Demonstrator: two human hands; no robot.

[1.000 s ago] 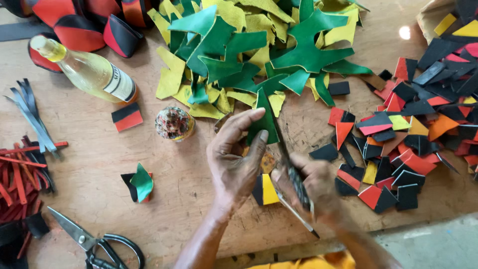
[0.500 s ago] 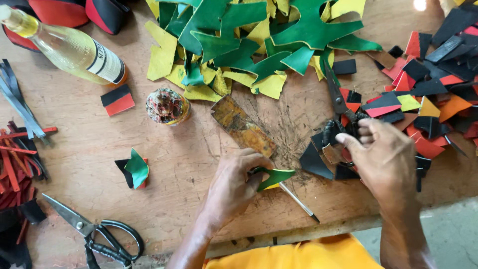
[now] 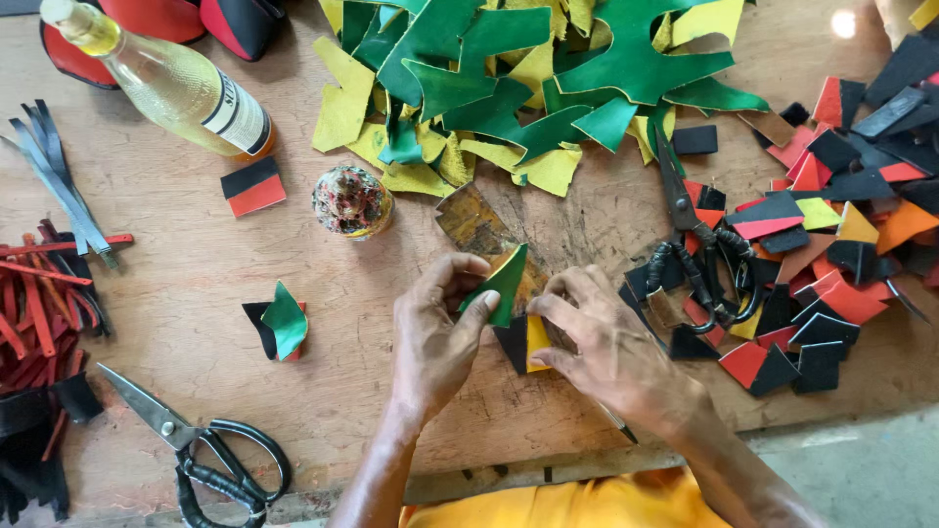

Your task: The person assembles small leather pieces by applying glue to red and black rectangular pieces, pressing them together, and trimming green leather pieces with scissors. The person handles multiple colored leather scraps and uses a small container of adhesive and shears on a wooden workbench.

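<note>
Right hand [image 3: 611,342] back from scissors [image 3: 699,259] (now pinching black-yellow piece [image 3: 526,340]); left hand [image 3: 440,328] pinching green piece [image 3: 504,284].

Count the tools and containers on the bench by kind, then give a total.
Scissors: 2, one at bottom left, one by the scraps
Bottle: 1
Small round pot: 1
Total: 4

Left hand [image 3: 435,337] pinched green leather piece [image 3: 504,286] between thumb and fingers. Right hand [image 3: 611,347] pressed black-and-yellow piece [image 3: 526,342] onto wooden bench [image 3: 196,235]. Scissors [image 3: 201,452] near left edge, second scissors [image 3: 696,256] on scrap pile right. Bottle [image 3: 176,88] lying top left, small round pot [image 3: 350,201] beside green-yellow offcuts [image 3: 509,88].
</note>
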